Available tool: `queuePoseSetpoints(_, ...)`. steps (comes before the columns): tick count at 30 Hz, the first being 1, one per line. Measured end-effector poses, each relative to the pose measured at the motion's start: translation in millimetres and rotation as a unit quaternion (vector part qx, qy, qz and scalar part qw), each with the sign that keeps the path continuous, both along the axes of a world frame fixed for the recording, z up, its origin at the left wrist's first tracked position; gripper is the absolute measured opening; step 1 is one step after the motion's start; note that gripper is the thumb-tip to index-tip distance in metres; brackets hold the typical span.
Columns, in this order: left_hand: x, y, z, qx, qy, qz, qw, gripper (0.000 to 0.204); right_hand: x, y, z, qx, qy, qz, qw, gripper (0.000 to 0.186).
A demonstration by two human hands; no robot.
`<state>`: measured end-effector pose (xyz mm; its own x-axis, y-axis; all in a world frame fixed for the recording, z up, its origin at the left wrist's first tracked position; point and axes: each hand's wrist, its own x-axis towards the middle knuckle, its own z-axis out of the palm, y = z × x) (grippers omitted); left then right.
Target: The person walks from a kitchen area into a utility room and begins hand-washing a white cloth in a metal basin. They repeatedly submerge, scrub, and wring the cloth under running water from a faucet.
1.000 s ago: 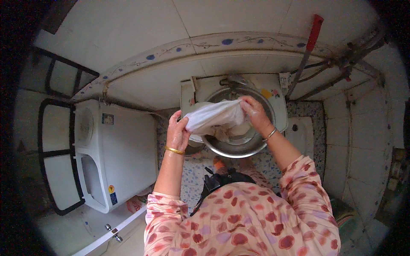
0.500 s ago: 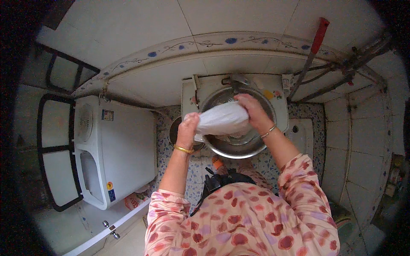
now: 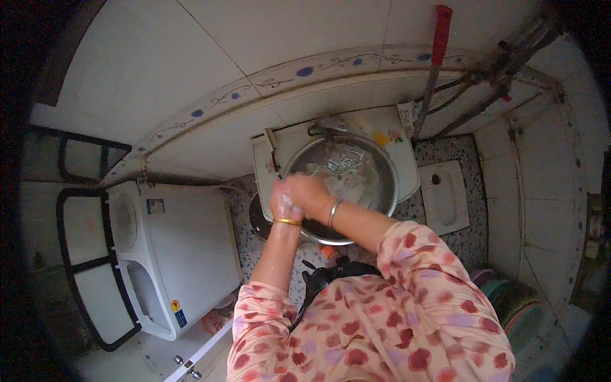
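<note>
Pale wet cloth (image 3: pixel 358 184) lies in a round metal basin (image 3: pixel 394 175), with bright ripples on the water around it. My left hand (image 3: pixel 282 198) and my right hand (image 3: pixel 308 193) press together over the basin's near left rim. Both are closed, the right hand's fingers folded against the left. A small white patch shows between them; whether it is cloth or suds I cannot tell. Beneath a metal tap (image 3: pixel 326 132) the basin rests in a white washstand (image 3: pixel 267 191).
Left stands a white washing machine (image 3: pixel 191 254). Leaning at the far right is a red-handled long tool (image 3: pixel 440 38) beside dark pipes (image 3: pixel 471 108). A white squat toilet (image 3: pixel 449 207) is set in the floor to the right. Stacked basins (image 3: pixel 515 305) stand at the lower right.
The white cloth, stretched between my hands before, no longer shows between them. My right hand has come left and down to meet my left hand. The whole view has tilted and shifted.
</note>
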<state>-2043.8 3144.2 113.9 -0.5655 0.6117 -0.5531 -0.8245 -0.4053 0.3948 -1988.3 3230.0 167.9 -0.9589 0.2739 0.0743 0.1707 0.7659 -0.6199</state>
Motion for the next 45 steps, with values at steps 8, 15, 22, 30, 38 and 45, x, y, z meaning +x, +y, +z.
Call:
queuePoseSetpoints(8, 26.0, 19.8, 27.1, -0.069, -0.028, 0.004, 0.997, 0.024, 4.2, 25.4, -30.1, 0.015, -0.021, 0.015, 1.000, 0.021)
queuePoseSetpoints(15, -23.3, -32.9, -49.6, 0.267, -0.014, -0.123, 0.956, 0.025, 22.8, -21.4, 40.7, 0.044, 0.061, 0.095, 0.993, 0.015)
queuePoseSetpoints(22, 6.3, 1.4, 28.5, 0.016, 0.014, 0.014, 1.000, 0.032, 2.6, 39.4, -47.6, 0.070, 0.050, 0.080, 0.993, 0.011)
queuePoseSetpoints(30, -18.1, -33.9, 62.9, -0.186, 0.391, -0.306, 0.848, 0.039, 20.0, 70.4, 0.5, -0.616, -0.055, 0.038, 0.785, 0.025)
queuePoseSetpoints(38, -14.5, -36.8, 71.8, -0.185, 0.448, -0.209, 0.849, 0.013, 34.1, 68.1, -0.4, -0.507, -0.067, 0.154, 0.845, 0.027)
queuePoseSetpoints(45, -11.8, -55.7, 73.3, -0.004, 0.197, 0.000, 0.980, 0.020, 60.3, 67.0, -37.1, -0.556, -0.056, 0.011, 0.829, 0.018)
